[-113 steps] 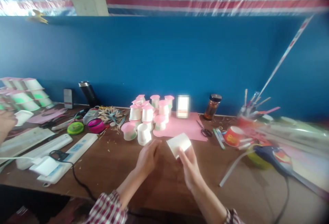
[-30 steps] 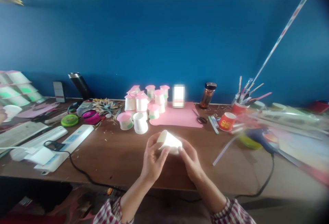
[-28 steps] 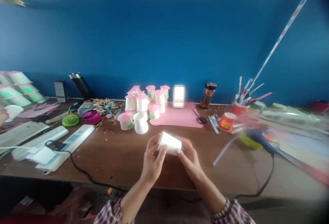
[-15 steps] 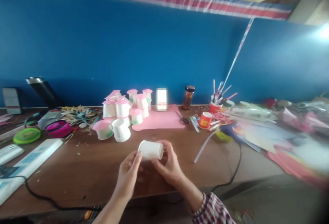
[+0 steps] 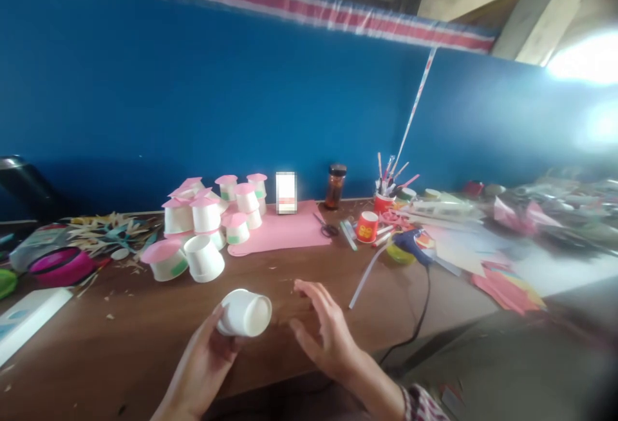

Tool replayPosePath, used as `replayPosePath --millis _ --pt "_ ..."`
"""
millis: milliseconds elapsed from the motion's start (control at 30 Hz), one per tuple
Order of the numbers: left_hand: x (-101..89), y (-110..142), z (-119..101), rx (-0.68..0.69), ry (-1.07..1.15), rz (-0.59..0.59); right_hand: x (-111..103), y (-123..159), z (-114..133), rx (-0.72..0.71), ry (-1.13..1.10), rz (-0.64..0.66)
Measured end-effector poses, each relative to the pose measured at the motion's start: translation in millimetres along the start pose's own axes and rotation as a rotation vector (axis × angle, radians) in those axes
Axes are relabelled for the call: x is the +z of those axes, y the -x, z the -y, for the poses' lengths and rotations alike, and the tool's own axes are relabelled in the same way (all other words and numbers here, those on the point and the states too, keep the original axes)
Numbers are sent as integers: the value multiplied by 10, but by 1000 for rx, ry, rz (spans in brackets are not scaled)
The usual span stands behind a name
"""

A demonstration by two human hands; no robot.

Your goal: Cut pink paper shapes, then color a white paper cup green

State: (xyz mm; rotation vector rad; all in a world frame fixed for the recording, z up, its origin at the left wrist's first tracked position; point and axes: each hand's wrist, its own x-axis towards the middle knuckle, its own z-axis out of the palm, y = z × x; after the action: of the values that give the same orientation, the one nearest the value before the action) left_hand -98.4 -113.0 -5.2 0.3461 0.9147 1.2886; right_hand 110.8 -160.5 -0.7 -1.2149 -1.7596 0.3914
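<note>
A white paper cup [image 5: 237,313] lies on its side in the air above the table's front part, one end turned to the right. My left hand [image 5: 212,344] is closed around its left side. To the right of the cup, my right hand [image 5: 326,327] holds nothing, its fingers apart. Behind the left hand stands another white paper cup [image 5: 205,260]. Beside it is a short cup with a pink paper top [image 5: 164,260], and several more pink-topped cups [image 5: 206,216] are stacked behind.
A pink sheet [image 5: 284,231] lies mid-table with scissors [image 5: 328,228] on its right edge. Farther right are a brown jar [image 5: 335,186], a red cup [image 5: 367,226], a cup of pens [image 5: 384,203] and a blue glue gun [image 5: 412,245] with a black cord. Paper scraps [image 5: 113,231] lie left.
My right hand has let go of the white cup and opened. My left hand has moved left and down with the cup, whose right end now faces more toward me. The view has turned right.
</note>
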Motion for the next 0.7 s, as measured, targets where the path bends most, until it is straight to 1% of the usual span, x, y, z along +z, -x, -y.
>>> replayPosePath --millis 100,200,233,300,400,467,567,633,700 --pt "-21 7 -39 -55 126 -32 -350 128 -126 -4 169 -36" --pt "-45 7 -36 -76 195 -19 -747 184 -320 -4 390 -62" --pt "-57 2 -28 -75 202 -6 -878 190 -386 -9 465 -48" --pt "-84 -11 -9 -64 191 24 -1117 197 -510 2 623 29" --pt "-103 -17 5 -55 143 38 -1382 213 -669 97 863 120" --pt "-97 -8 1 -55 121 24 -1483 218 -759 195 992 206" --pt "-79 12 -13 -56 111 14 -1539 185 -868 338 1153 344" --pt "-72 22 -22 -56 109 20 -1535 139 -922 385 1247 404" --pt "-70 26 -27 -56 109 35 -1516 88 -956 388 1300 446"
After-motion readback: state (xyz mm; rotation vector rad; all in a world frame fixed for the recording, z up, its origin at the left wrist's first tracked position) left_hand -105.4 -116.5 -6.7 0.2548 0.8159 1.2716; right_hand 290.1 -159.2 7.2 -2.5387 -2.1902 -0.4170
